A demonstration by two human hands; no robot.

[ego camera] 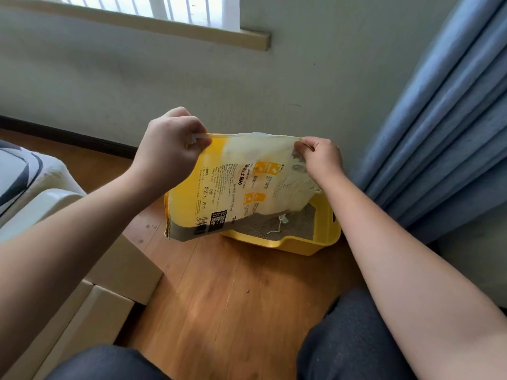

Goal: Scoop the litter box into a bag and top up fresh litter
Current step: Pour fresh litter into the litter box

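A yellow and cream litter bag [233,187] with printed text hangs upside down in the air, tilted over the litter box. My left hand [170,145] pinches its upper left corner and my right hand [322,157] grips its upper right corner. Below it, against the wall, a yellow litter box [307,244] sits on the wooden floor and holds grey litter [274,222]. A thin white string [278,227] lies on the litter under the bag's lower edge. The bag hides the box's left and back parts.
A blue curtain [444,127] hangs just right of the box. Cardboard boxes [118,272] and a white cushioned object [33,185] stand at the left. My knees in dark trousers [351,338] are at the bottom. The window sill [192,31] runs above.
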